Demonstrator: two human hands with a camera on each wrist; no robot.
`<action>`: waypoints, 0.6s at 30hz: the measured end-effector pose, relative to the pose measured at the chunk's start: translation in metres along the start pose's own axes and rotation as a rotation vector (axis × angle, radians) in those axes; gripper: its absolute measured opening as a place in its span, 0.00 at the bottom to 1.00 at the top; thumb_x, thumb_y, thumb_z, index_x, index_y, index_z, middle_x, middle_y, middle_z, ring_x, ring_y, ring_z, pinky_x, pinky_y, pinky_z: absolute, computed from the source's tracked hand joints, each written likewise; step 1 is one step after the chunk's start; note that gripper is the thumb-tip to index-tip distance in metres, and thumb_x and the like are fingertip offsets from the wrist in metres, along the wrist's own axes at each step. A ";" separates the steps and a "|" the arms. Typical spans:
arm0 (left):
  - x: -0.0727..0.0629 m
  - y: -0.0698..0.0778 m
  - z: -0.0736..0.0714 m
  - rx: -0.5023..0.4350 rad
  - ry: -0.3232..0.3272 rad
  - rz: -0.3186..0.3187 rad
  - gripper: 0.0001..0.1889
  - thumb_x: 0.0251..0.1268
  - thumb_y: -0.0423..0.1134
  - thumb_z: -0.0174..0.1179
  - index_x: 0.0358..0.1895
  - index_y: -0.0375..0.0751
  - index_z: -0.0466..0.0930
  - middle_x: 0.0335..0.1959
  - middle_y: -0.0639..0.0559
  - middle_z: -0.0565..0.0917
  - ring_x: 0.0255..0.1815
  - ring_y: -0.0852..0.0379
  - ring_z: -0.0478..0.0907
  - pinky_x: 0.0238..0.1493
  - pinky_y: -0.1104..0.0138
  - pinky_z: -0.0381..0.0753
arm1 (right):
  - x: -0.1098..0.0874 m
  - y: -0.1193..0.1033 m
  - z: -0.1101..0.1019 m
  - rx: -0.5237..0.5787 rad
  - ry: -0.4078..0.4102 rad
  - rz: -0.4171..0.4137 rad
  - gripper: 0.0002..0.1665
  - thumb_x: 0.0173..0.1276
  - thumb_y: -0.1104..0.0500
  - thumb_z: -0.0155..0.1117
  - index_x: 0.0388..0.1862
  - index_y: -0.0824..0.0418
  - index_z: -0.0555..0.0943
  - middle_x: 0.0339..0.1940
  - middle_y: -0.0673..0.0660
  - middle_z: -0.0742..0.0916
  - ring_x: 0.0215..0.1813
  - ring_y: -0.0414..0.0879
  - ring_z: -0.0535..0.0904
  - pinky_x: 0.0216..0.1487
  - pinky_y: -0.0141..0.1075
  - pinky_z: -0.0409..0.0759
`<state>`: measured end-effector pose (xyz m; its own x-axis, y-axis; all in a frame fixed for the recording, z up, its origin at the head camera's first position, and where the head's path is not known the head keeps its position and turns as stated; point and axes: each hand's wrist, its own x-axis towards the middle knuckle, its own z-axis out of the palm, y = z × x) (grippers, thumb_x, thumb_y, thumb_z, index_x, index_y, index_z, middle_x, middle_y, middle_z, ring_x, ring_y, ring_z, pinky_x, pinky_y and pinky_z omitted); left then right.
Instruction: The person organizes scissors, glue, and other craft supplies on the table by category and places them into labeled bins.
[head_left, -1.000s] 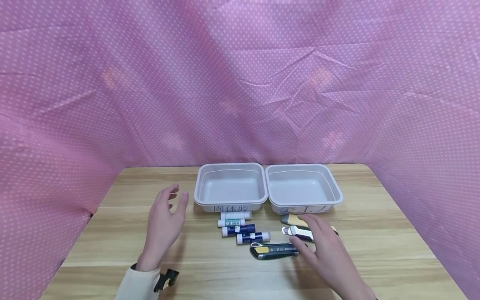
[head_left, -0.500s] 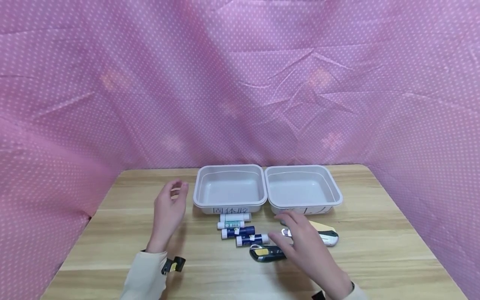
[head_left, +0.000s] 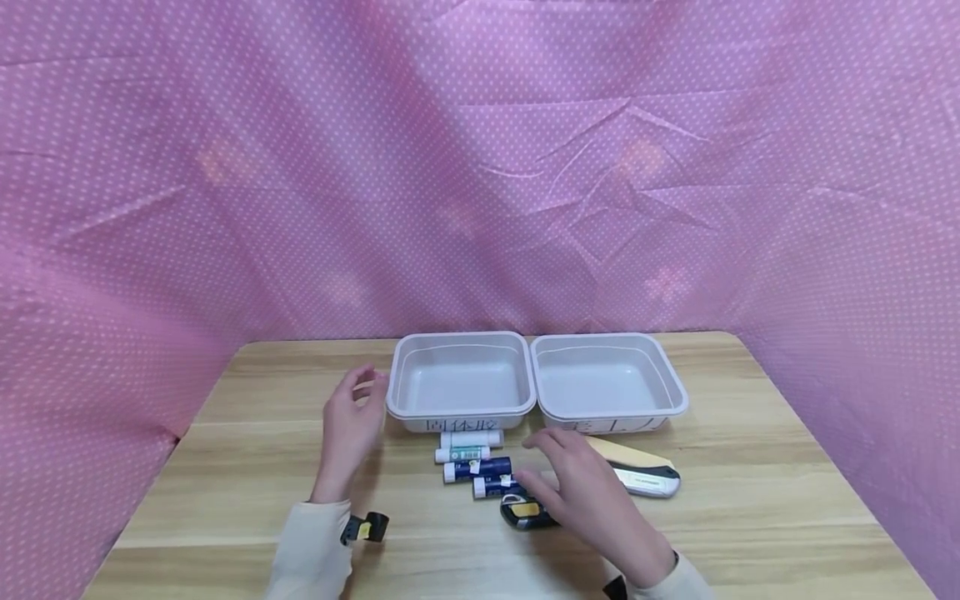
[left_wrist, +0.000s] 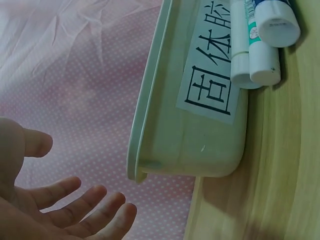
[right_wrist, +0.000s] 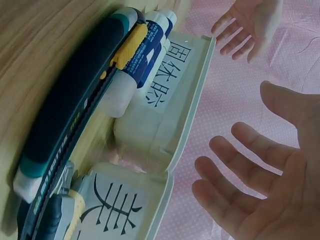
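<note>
In the head view my left hand hovers just left of the left white tray, fingers loosely bent around nothing. My right hand is held over the utility knives, its relaxed fingers holding nothing. It partly covers a dark green utility knife and a white one; behind them lies a yellow utility knife. Left of that hand, glue sticks lie in a stepped row: a white one, a green-labelled one and two blue ones, the farther blue glue stick and the nearer blue glue stick.
A right white tray stands side by side with the left one at the table's back. Both carry paper labels with Chinese characters on their fronts. A pink dotted cloth hangs behind and around the wooden table.
My right hand has moved left across the utility knives, uncovering the yellow and white ones more. My left hand has shifted right, closer to the left tray, its fingers slightly more bent.
</note>
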<state>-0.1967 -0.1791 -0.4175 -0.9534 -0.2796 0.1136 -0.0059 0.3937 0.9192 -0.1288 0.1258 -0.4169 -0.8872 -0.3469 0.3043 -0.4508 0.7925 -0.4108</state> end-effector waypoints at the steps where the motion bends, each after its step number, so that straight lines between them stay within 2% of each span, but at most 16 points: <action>1: 0.001 0.000 0.001 -0.001 -0.001 -0.008 0.24 0.80 0.46 0.53 0.70 0.36 0.71 0.66 0.39 0.77 0.65 0.41 0.76 0.64 0.48 0.79 | 0.001 0.000 0.001 0.001 0.000 -0.006 0.22 0.69 0.44 0.71 0.55 0.55 0.84 0.54 0.51 0.86 0.58 0.48 0.81 0.59 0.46 0.82; 9: 0.005 -0.006 0.004 0.016 -0.025 -0.016 0.25 0.79 0.45 0.54 0.72 0.36 0.70 0.69 0.37 0.75 0.66 0.38 0.77 0.62 0.48 0.81 | 0.006 0.002 0.015 0.016 -0.014 -0.035 0.22 0.64 0.48 0.76 0.54 0.56 0.85 0.51 0.52 0.87 0.54 0.48 0.83 0.55 0.46 0.84; 18: 0.005 -0.011 0.007 0.048 -0.055 -0.011 0.25 0.77 0.42 0.56 0.71 0.34 0.71 0.70 0.35 0.74 0.64 0.36 0.79 0.61 0.49 0.83 | 0.012 0.005 0.029 -0.046 -0.068 -0.111 0.21 0.65 0.49 0.75 0.52 0.57 0.86 0.49 0.53 0.88 0.49 0.50 0.85 0.50 0.47 0.86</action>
<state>-0.2036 -0.1791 -0.4300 -0.9684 -0.2360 0.0809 -0.0301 0.4325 0.9011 -0.1444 0.1110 -0.4408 -0.8377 -0.4653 0.2860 -0.5426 0.7690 -0.3379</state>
